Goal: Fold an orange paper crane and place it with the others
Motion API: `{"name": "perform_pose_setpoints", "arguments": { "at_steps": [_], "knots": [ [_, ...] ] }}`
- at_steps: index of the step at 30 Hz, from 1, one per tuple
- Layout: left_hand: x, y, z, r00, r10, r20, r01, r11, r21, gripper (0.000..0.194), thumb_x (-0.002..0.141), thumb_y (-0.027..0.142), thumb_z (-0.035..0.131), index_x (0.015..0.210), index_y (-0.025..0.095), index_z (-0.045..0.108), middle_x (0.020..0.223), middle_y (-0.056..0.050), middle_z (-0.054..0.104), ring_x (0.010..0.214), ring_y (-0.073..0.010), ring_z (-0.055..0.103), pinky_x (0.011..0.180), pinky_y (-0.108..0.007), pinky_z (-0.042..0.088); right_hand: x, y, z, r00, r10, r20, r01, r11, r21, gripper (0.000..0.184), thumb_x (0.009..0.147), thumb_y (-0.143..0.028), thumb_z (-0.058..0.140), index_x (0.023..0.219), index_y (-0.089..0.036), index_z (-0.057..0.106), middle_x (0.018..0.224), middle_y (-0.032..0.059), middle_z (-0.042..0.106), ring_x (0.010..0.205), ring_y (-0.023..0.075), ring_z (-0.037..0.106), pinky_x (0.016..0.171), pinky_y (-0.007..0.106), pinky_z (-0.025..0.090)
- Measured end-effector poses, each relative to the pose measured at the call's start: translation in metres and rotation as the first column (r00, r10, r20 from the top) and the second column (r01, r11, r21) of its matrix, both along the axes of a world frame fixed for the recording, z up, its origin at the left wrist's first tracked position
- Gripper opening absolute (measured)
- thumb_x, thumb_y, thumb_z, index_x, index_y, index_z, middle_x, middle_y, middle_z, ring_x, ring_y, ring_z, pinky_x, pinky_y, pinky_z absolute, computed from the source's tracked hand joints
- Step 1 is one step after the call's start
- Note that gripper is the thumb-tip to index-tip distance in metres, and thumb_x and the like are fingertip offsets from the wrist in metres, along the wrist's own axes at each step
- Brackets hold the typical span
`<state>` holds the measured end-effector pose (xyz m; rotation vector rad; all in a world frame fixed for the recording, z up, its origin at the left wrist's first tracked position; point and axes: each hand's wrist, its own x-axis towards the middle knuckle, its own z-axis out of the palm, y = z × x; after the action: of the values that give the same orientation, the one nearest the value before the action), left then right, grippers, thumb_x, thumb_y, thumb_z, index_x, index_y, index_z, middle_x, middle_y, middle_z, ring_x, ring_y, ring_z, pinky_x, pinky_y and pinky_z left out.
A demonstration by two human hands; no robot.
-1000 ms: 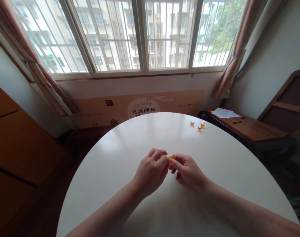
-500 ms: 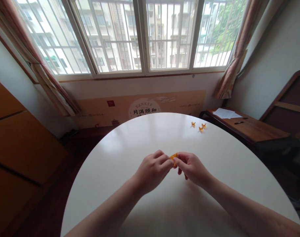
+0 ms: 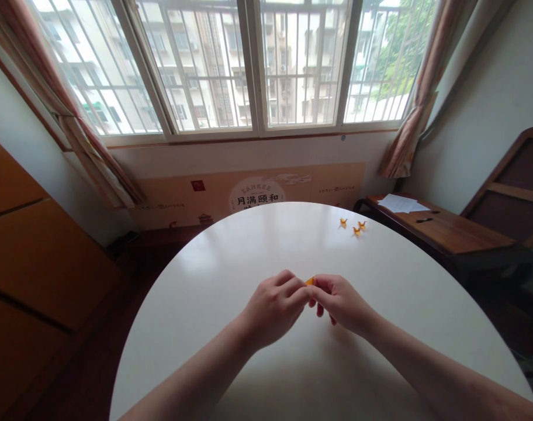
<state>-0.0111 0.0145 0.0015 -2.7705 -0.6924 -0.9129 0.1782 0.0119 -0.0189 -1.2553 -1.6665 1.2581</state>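
Observation:
A small piece of folded orange paper (image 3: 310, 281) is pinched between my two hands above the white round table (image 3: 196, 304). My left hand (image 3: 277, 304) grips it from the left, its fingers bent over and covering much of it. From the right, my right hand (image 3: 340, 301) pinches the paper between thumb and index finger, with the other fingers curled loosely below. Only a bit of the paper's upper edge shows; the rest is hidden by my fingers.
Three small orange folded paper birds (image 3: 356, 231) stand near the table's far right edge. Beyond, a wooden side table (image 3: 463, 228) carries white papers (image 3: 402, 203) and a black pen (image 3: 423, 220). A barred window (image 3: 258, 70) lies ahead, above a printed banner (image 3: 222, 187).
My fingers have closed further over the folded paper, so less of it shows. Both hands shifted slightly right in view early on, and the left fingers moved closer to my right thumb.

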Motion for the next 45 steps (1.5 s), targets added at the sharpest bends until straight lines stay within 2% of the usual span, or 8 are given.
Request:
{"name": "perform_pose_setpoints", "arguments": {
  "at_steps": [7,13,19,26,32,35,40,45],
  "knots": [
    [-0.007,0.004,0.0,0.987,0.012,0.161,0.014,0.986,-0.164,0.007,0.095,0.021,0.058,0.098,0.02,0.063,0.09,-0.004,0.072,0.082,-0.0173,0.06,0.072,-0.028,0.049,0.0,0.003,-0.002,0.986,0.1,-0.137,-0.129,0.966,-0.225,0.03,0.083,-0.043,0.059,0.08,-0.013,0.06,0.071,0.003,0.062,0.054,0.0099,0.056,0.034,0.013,0.033],
    [-0.01,0.008,0.003,0.991,-0.011,0.135,0.036,0.983,-0.182,0.009,0.094,0.026,0.06,0.099,0.02,0.065,0.089,-0.002,0.074,0.077,-0.0155,0.062,0.069,-0.027,0.049,0.003,0.005,-0.002,0.975,0.138,-0.172,-0.182,0.944,-0.276,0.033,0.08,-0.046,0.061,0.081,-0.013,0.062,0.069,0.0028,0.062,0.055,0.0105,0.056,0.037,0.015,0.035],
    [-0.011,0.005,0.006,0.987,0.022,0.159,0.023,0.961,-0.277,0.009,0.093,0.025,0.061,0.098,0.021,0.066,0.091,-0.003,0.073,0.081,-0.017,0.062,0.072,-0.03,0.052,0.005,0.008,-0.004,0.976,0.096,-0.196,-0.153,0.941,-0.301,0.032,0.082,-0.045,0.06,0.08,-0.014,0.062,0.07,0.0035,0.063,0.059,0.0116,0.059,0.039,0.015,0.035],
    [-0.007,0.005,0.0,0.954,0.127,0.272,0.009,0.894,-0.449,0.026,0.08,0.005,0.057,0.098,0.021,0.067,0.091,-0.004,0.069,0.079,-0.0158,0.061,0.063,-0.025,0.053,0.003,0.007,-0.004,0.979,0.059,-0.195,-0.099,0.975,-0.201,0.037,0.083,-0.049,0.061,0.085,-0.013,0.063,0.073,0.0037,0.062,0.061,0.0119,0.059,0.042,0.016,0.039],
    [-0.003,0.008,-0.006,0.915,0.21,0.344,0.014,0.837,-0.547,0.039,0.07,-0.003,0.058,0.1,0.02,0.069,0.106,-0.007,0.066,0.082,-0.015,0.063,0.059,-0.021,0.055,0.003,0.008,-0.006,0.987,0.062,-0.146,-0.07,0.996,-0.053,0.036,0.087,-0.047,0.057,0.087,-0.012,0.064,0.073,0.0038,0.062,0.062,0.0123,0.059,0.043,0.018,0.041],
    [-0.001,0.008,-0.008,0.88,0.252,0.402,0.052,0.791,-0.61,0.031,0.074,0.004,0.062,0.1,0.02,0.069,0.106,-0.007,0.066,0.084,-0.0156,0.065,0.057,-0.02,0.054,0.003,0.007,-0.006,0.987,0.087,-0.133,-0.094,0.995,-0.041,0.031,0.087,-0.043,0.056,0.087,-0.012,0.064,0.073,0.0036,0.062,0.062,0.0122,0.059,0.044,0.018,0.042],
    [0.0,0.01,-0.01,0.863,0.327,0.386,0.088,0.654,-0.751,0.017,0.078,0.013,0.064,0.093,0.018,0.071,0.085,-0.004,0.07,0.077,-0.0163,0.067,0.053,-0.019,0.051,0.002,0.004,-0.004,0.982,0.129,-0.14,-0.136,0.99,-0.041,0.028,0.087,-0.039,0.055,0.088,-0.013,0.065,0.073,0.004,0.063,0.063,0.0121,0.059,0.045,0.017,0.042],
    [0.002,0.01,-0.01,0.829,0.386,0.406,0.145,0.552,-0.821,0.007,0.077,0.017,0.065,0.082,0.015,0.069,0.079,-0.005,0.07,0.069,-0.0153,0.064,0.052,-0.021,0.051,0.003,0.004,-0.005,0.985,0.13,-0.11,-0.132,0.991,-0.007,0.029,0.089,-0.041,0.054,0.088,-0.013,0.065,0.075,0.0043,0.064,0.063,0.0121,0.059,0.045,0.017,0.042]
  ]
}}
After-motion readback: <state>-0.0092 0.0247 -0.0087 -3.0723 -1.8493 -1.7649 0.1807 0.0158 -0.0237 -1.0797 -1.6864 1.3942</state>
